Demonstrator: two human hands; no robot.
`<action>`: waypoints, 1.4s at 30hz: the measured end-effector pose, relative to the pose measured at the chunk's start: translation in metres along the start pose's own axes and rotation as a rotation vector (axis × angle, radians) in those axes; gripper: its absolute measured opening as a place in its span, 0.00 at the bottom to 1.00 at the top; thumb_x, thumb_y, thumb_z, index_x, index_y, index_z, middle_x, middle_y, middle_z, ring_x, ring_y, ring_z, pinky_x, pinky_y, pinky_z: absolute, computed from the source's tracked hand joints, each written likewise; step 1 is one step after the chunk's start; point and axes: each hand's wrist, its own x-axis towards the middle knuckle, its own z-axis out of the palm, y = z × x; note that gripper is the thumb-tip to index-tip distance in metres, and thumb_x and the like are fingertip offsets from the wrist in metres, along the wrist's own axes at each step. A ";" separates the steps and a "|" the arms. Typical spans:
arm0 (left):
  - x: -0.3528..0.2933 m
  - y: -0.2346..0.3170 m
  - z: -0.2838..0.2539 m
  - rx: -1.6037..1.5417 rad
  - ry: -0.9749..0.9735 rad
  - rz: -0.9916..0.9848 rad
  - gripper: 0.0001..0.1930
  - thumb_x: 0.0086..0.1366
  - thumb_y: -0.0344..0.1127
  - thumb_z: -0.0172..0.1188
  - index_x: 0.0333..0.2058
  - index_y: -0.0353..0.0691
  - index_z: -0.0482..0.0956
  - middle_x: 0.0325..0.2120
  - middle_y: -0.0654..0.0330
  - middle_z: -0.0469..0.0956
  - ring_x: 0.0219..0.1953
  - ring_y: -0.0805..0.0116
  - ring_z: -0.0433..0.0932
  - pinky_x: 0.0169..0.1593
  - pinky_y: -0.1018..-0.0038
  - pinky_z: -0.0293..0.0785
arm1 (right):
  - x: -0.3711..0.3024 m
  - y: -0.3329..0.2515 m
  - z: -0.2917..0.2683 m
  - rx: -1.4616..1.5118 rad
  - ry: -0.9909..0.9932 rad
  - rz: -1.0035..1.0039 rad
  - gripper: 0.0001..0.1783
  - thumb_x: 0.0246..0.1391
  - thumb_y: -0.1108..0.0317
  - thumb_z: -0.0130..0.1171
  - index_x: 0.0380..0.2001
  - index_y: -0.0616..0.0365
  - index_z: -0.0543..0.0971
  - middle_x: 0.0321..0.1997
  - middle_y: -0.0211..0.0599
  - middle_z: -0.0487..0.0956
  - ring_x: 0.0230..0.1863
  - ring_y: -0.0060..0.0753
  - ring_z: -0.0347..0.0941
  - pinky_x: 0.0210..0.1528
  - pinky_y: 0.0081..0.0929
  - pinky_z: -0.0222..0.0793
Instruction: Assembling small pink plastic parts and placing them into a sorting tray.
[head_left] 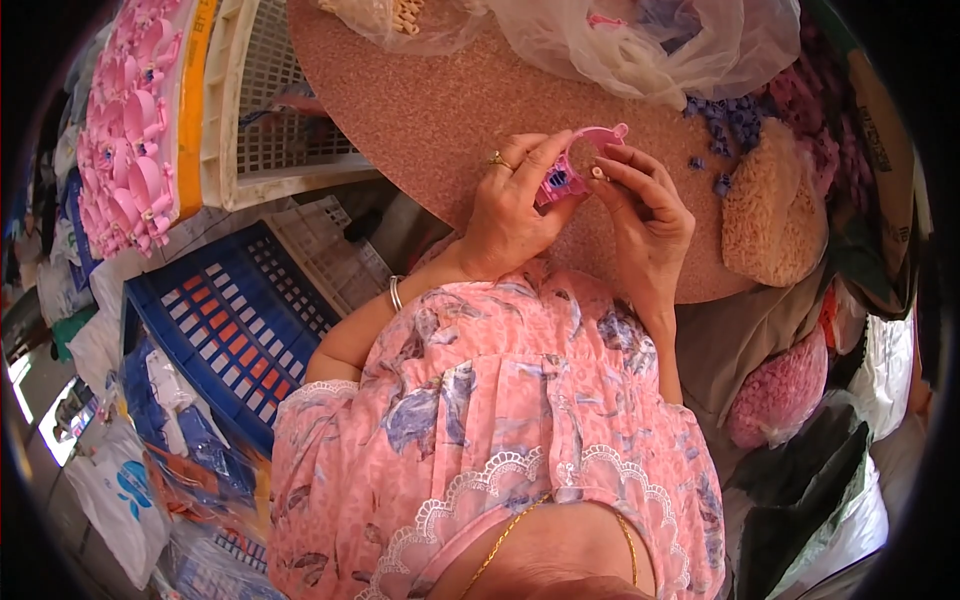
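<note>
Over the round table, my left hand (515,210) is closed around a pink plastic part (598,135) with a curved arm and a small blue piece (560,178) set in it. My right hand (652,205) pinches a tiny cream-coloured piece (598,173) between thumb and fingertips, right beside the pink part. Whether the two pieces touch I cannot tell. Part of the pink item is hidden behind my left fingers. To the right of my right hand lies a clear bag of small cream pieces (775,215), with loose blue pieces (735,125) behind it.
The speckled table (400,100) has clear plastic bags (660,50) along its far side and pink parts (815,120) at the far right. A box heaped with pink parts (130,130) and a white crate (225,110) stand left. Nearer is a blue crate (225,325).
</note>
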 end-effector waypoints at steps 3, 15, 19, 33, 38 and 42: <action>0.000 -0.001 0.000 0.022 -0.006 0.018 0.31 0.48 0.27 0.68 0.54 0.36 0.71 0.43 0.48 0.74 0.44 0.49 0.77 0.45 0.63 0.75 | 0.001 -0.006 0.000 -0.129 0.003 -0.057 0.10 0.50 0.83 0.61 0.36 0.62 0.83 0.43 0.36 0.80 0.43 0.25 0.74 0.43 0.21 0.71; -0.002 0.001 0.002 -0.057 -0.028 0.003 0.35 0.49 0.24 0.67 0.58 0.35 0.66 0.42 0.50 0.76 0.44 0.52 0.77 0.47 0.64 0.75 | 0.007 -0.003 0.003 -0.542 0.000 -0.377 0.09 0.43 0.80 0.64 0.31 0.56 0.82 0.29 0.32 0.81 0.33 0.36 0.73 0.37 0.28 0.70; -0.001 -0.007 -0.001 -0.084 -0.053 0.121 0.35 0.50 0.25 0.66 0.59 0.36 0.66 0.42 0.51 0.77 0.44 0.52 0.77 0.48 0.64 0.74 | 0.011 -0.005 0.002 -0.626 -0.038 -0.409 0.09 0.42 0.80 0.63 0.30 0.56 0.82 0.29 0.35 0.81 0.33 0.39 0.75 0.37 0.30 0.71; 0.063 -0.009 0.000 -0.235 -0.098 0.139 0.41 0.50 0.30 0.71 0.62 0.42 0.62 0.39 0.55 0.80 0.42 0.60 0.80 0.45 0.68 0.78 | 0.037 -0.005 -0.006 -0.596 0.270 -0.492 0.20 0.43 0.82 0.65 0.42 0.52 0.83 0.38 0.34 0.83 0.37 0.35 0.74 0.42 0.28 0.71; 0.058 -0.007 -0.003 -0.334 -0.079 0.027 0.41 0.50 0.28 0.70 0.62 0.43 0.61 0.39 0.56 0.80 0.40 0.62 0.81 0.44 0.70 0.78 | 0.035 -0.005 -0.011 -0.605 0.308 -0.543 0.18 0.40 0.82 0.67 0.37 0.54 0.84 0.36 0.33 0.82 0.38 0.35 0.74 0.43 0.27 0.70; 0.059 -0.005 -0.004 -0.214 -0.121 0.020 0.43 0.48 0.29 0.74 0.62 0.40 0.61 0.41 0.57 0.80 0.42 0.68 0.81 0.46 0.74 0.79 | 0.035 -0.010 -0.010 -0.602 0.253 -0.507 0.16 0.40 0.81 0.67 0.36 0.53 0.84 0.34 0.33 0.81 0.38 0.36 0.72 0.40 0.28 0.69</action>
